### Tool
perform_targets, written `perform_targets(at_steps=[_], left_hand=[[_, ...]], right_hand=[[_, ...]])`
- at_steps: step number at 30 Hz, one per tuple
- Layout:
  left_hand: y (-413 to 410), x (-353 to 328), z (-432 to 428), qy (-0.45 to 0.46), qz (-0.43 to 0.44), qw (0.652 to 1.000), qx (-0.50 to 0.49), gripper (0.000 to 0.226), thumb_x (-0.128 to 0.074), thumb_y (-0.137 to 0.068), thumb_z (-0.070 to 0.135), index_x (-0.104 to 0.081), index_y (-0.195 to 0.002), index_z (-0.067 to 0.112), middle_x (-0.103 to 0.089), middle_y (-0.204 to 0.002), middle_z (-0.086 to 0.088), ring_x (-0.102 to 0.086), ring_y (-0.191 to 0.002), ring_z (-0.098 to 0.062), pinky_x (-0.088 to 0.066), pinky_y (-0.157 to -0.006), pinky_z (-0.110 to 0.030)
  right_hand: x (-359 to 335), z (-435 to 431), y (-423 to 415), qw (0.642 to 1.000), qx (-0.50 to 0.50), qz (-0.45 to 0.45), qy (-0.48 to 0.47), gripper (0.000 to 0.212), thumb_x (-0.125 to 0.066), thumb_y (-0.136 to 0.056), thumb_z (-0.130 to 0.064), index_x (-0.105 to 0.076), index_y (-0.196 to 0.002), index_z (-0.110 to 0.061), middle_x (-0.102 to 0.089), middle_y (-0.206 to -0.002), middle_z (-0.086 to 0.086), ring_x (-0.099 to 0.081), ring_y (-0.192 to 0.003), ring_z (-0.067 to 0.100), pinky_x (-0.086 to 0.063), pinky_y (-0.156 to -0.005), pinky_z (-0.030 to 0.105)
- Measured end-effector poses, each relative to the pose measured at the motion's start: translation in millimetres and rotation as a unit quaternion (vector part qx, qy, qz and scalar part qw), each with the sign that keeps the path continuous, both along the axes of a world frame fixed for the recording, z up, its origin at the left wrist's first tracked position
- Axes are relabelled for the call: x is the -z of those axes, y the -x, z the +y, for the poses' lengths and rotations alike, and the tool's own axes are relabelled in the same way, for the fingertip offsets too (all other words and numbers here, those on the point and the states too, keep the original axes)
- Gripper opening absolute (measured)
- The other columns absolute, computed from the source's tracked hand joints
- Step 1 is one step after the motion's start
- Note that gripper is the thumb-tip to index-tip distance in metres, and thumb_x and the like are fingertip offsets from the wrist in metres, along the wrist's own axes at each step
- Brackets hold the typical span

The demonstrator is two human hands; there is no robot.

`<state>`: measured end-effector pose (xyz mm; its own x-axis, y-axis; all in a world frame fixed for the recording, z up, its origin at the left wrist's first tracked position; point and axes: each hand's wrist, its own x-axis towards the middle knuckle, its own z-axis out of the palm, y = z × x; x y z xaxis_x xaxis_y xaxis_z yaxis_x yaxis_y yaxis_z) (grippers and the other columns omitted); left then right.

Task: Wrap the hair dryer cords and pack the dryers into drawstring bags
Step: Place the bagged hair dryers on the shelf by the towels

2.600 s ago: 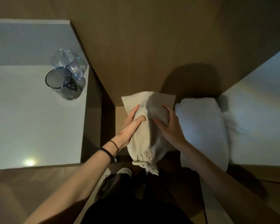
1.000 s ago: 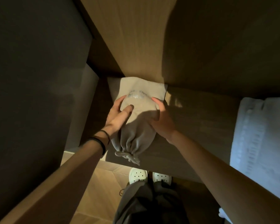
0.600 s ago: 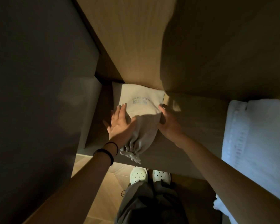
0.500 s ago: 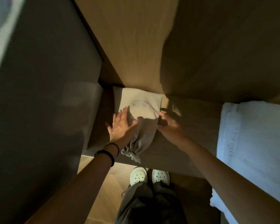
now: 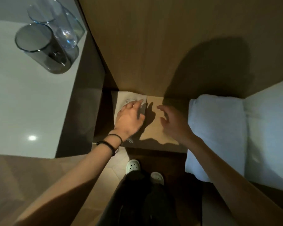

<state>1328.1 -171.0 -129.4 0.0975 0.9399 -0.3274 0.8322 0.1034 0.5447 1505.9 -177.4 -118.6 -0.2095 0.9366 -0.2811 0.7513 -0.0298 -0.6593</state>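
A beige drawstring bag (image 5: pixel 123 99) with printed lettering lies on a low wooden shelf (image 5: pixel 155 128), pushed back against the wooden wall. My left hand (image 5: pixel 129 119) rests flat on top of the bag with its fingers spread, and it covers most of the bag. A bit of the tied neck (image 5: pixel 130 140) peeks out below my left wrist. My right hand (image 5: pixel 171 123) hovers over the bare shelf to the right of the bag, fingers apart, touching nothing. The dryer itself is out of sight.
A white counter (image 5: pixel 23 103) at the left carries two glass tumblers, a dark one (image 5: pixel 44 49) and a clear one (image 5: pixel 59 25). Folded white towels (image 5: pixel 219 132) fill the shelf's right side. My white shoes (image 5: pixel 133 166) stand on the floor below.
My right hand has let go of the bag and moved off to the right. My left hand now lies flat on it. The view has risen, so the counter and tumblers show again.
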Motion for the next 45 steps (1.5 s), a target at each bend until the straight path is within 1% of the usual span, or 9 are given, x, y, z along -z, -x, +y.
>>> perform_targets(at_steps=[7,10,16,21,23,27,32,37,45], left_hand=[[2.1,-69.6,-58.2,-0.122,0.033,0.992,0.012,0.052,-0.046,-0.094,0.029,-0.034,-0.144,0.022,-0.042,-0.145,-0.003,-0.037,-0.132,-0.024,-0.036,-0.107,-0.038],[2.2,-95.8,-86.9,-0.166,0.047,0.985,0.005,0.052,-0.047,-0.094,0.029,-0.036,-0.144,0.023,-0.044,-0.143,-0.002,-0.039,-0.13,-0.022,-0.035,-0.106,-0.036],[4.4,-146.8,-147.3,-0.213,0.057,0.975,-0.036,0.052,-0.05,-0.094,0.028,-0.037,-0.144,0.024,-0.044,-0.143,-0.001,-0.039,-0.131,-0.022,-0.037,-0.105,-0.036],[24.8,-184.7,-192.8,-0.261,0.075,0.961,-0.058,0.052,-0.052,-0.092,0.027,-0.039,-0.142,0.022,-0.048,-0.14,-0.002,-0.044,-0.127,-0.022,-0.04,-0.102,-0.037],[39.4,-197.6,-205.4,-0.277,0.083,0.955,-0.067,0.052,-0.052,-0.092,0.027,-0.039,-0.143,0.021,-0.048,-0.14,-0.003,-0.045,-0.125,-0.022,-0.04,-0.102,-0.036],[79.9,-219.2,-227.0,-0.298,0.094,0.944,-0.109,0.052,-0.05,-0.094,0.029,-0.036,-0.144,0.024,-0.047,-0.14,-0.002,-0.049,-0.119,-0.021,-0.044,-0.096,-0.035],[152.0,-240.0,-250.9,-0.32,0.099,0.93,-0.149,0.05,-0.047,-0.095,0.033,-0.035,-0.143,0.026,-0.047,-0.14,0.0,-0.058,-0.104,-0.02,-0.049,-0.09,-0.034],[253.1,-253.0,-265.8,-0.326,0.111,0.923,-0.171,0.051,-0.046,-0.095,0.033,-0.034,-0.144,0.027,-0.045,-0.141,-0.001,-0.06,-0.102,-0.021,-0.046,-0.087,-0.032],[424.0,-278.4,-270.6,-0.335,0.137,0.916,-0.171,0.052,-0.048,-0.094,0.028,-0.034,-0.144,0.024,-0.046,-0.14,-0.001,-0.042,-0.127,-0.02,-0.04,-0.098,-0.032]], right_hand=[[-61.4,-50.2,-11.9,0.996,0.004,-0.017,-0.086,0.038,-0.055,-0.094,-0.022,-0.05,-0.132,-0.022,-0.055,-0.132,-0.002,-0.054,-0.119,0.014,-0.049,-0.089,0.023],[-84.0,-72.1,-15.7,0.993,-0.002,-0.013,-0.121,0.039,-0.055,-0.093,-0.022,-0.051,-0.132,-0.025,-0.057,-0.129,0.001,-0.059,-0.108,0.017,-0.056,-0.081,0.031],[-132.7,-117.7,-18.6,0.986,-0.068,-0.022,-0.148,0.04,-0.05,-0.096,-0.021,-0.045,-0.136,-0.027,-0.048,-0.138,-0.003,-0.047,-0.124,0.017,-0.046,-0.1,0.035],[-170.7,-150.7,-1.2,0.981,-0.102,0.002,-0.165,0.041,-0.049,-0.097,-0.021,-0.044,-0.137,-0.029,-0.046,-0.136,-0.007,-0.043,-0.122,0.011,-0.04,-0.091,0.022],[-184.4,-157.2,14.9,0.978,-0.12,0.013,-0.17,0.04,-0.048,-0.097,-0.02,-0.044,-0.136,-0.03,-0.047,-0.133,-0.008,-0.044,-0.119,0.01,-0.039,-0.088,0.022],[-209.6,-170.0,60.2,0.969,-0.156,0.023,-0.192,0.039,-0.048,-0.097,-0.021,-0.044,-0.135,-0.033,-0.048,-0.131,-0.008,-0.045,-0.117,0.011,-0.045,-0.096,0.036],[-225.5,-182.7,143.0,0.96,-0.178,0.081,-0.199,0.037,-0.051,-0.096,-0.022,-0.049,-0.132,-0.029,-0.053,-0.124,-0.009,-0.053,-0.103,0.008,-0.049,-0.088,0.032],[-217.5,-186.6,248.6,0.953,-0.19,0.104,-0.214,0.036,-0.051,-0.094,-0.026,-0.049,-0.13,-0.034,-0.053,-0.126,-0.014,-0.055,-0.098,0.009,-0.052,-0.084,0.037],[-237.4,-186.1,418.5,0.947,-0.199,0.087,-0.236,0.037,-0.05,-0.095,-0.03,-0.047,-0.131,-0.034,-0.052,-0.129,-0.012,-0.053,-0.099,0.007,-0.05,-0.085,0.032]])
